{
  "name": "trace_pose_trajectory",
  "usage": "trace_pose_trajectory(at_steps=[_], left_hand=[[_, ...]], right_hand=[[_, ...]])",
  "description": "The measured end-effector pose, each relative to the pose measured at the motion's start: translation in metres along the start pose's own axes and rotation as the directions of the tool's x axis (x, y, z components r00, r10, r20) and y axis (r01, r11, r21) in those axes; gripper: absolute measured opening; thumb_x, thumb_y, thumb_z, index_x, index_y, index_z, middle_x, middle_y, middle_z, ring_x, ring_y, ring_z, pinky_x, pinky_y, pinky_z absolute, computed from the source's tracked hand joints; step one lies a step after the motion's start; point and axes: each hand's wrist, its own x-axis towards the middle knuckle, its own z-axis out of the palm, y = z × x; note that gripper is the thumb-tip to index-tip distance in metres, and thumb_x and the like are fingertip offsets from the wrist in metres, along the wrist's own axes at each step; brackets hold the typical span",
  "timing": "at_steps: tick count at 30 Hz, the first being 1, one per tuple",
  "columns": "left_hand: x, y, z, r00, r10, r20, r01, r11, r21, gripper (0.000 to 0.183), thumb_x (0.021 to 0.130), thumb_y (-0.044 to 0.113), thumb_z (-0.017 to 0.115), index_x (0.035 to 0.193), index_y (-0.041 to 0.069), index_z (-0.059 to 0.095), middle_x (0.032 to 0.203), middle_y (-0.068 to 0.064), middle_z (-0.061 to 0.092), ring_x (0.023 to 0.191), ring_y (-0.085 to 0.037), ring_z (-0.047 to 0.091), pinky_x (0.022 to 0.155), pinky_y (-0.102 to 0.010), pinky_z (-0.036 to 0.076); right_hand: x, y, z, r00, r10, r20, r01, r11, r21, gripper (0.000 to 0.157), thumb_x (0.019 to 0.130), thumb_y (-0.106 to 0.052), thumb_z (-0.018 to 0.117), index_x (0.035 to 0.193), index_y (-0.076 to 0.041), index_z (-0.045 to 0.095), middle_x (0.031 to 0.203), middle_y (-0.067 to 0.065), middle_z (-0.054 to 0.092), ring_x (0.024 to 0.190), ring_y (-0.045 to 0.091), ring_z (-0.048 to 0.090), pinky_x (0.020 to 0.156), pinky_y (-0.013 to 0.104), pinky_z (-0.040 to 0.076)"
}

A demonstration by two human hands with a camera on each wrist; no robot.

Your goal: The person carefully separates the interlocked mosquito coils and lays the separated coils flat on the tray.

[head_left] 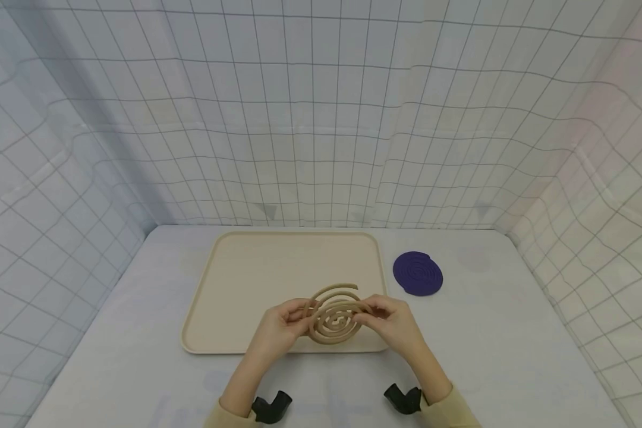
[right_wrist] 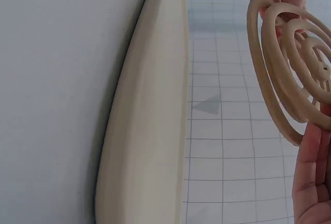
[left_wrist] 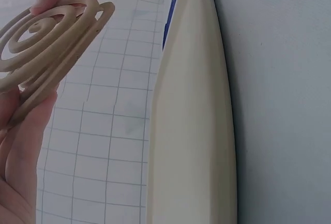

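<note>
In the head view, both hands hold a tan mosquito coil [head_left: 329, 341] in front of me, over the near right part of the tray. My left hand [head_left: 278, 330] pinches its left edge between thumb and fingers. On the opposite side, my right hand [head_left: 393, 326] grips the right edge, thumb toward me. The spiral is tilted, and its rings stand apart in layers, with one curved end sticking up at the back. The left wrist view shows these layered rings from the side, fingers of both hands at opposite edges.
A cream tray [head_left: 294, 261] with a raised rim lies on the white table [head_left: 492, 333]. Right of it is a flat purple disc with spiral grooves [head_left: 418, 274]. Grid-patterned white curtains [head_left: 321, 119] enclose the table at the back and sides.
</note>
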Motion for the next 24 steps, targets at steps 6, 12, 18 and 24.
trace_pose_trajectory(at_steps=[6,12,18,24], left_hand=[[0.001,-0.005,-0.008,0.999,-0.046,-0.010,0.045,0.994,-0.095,0.036,0.091,0.004,0.068,0.125,-0.003,0.061,0.109,-0.022,0.070,0.084,-0.021,0.073,0.075,-0.028,0.061],[0.001,-0.011,-0.017,0.994,-0.085,-0.062,0.075,0.985,-0.154,0.039,0.092,0.005,0.067,0.128,-0.005,0.057,0.104,-0.020,0.067,0.079,-0.014,0.072,0.075,-0.027,0.060],[0.002,-0.014,-0.023,0.983,-0.151,-0.106,0.127,0.971,-0.202,0.050,0.090,-0.002,0.067,0.137,0.000,0.049,0.099,-0.016,0.069,0.075,-0.015,0.071,0.073,-0.028,0.061],[0.002,-0.022,-0.029,0.975,-0.190,-0.116,0.165,0.967,-0.196,0.051,0.090,-0.002,0.066,0.135,-0.002,0.043,0.099,-0.015,0.070,0.076,-0.018,0.071,0.073,-0.027,0.060]], right_hand=[[-0.005,0.011,-0.008,0.992,0.124,0.012,-0.124,0.974,0.188,0.021,0.085,-0.007,0.075,0.096,0.008,0.065,0.091,-0.004,0.070,0.085,0.005,0.068,0.077,0.024,0.059],[-0.007,0.026,-0.016,0.986,0.159,0.040,-0.164,0.933,0.322,0.022,0.089,-0.003,0.069,0.101,0.011,0.056,0.090,-0.008,0.067,0.083,0.006,0.067,0.075,0.025,0.059],[-0.007,0.031,-0.016,0.969,0.244,0.029,-0.238,0.905,0.351,0.034,0.089,-0.001,0.068,0.115,0.013,0.052,0.089,-0.008,0.067,0.082,0.005,0.067,0.073,0.022,0.058],[-0.006,0.031,-0.015,0.928,0.373,-0.015,-0.344,0.869,0.355,0.050,0.088,0.003,0.067,0.131,0.011,0.044,0.090,-0.005,0.069,0.082,0.005,0.067,0.074,0.023,0.058]])
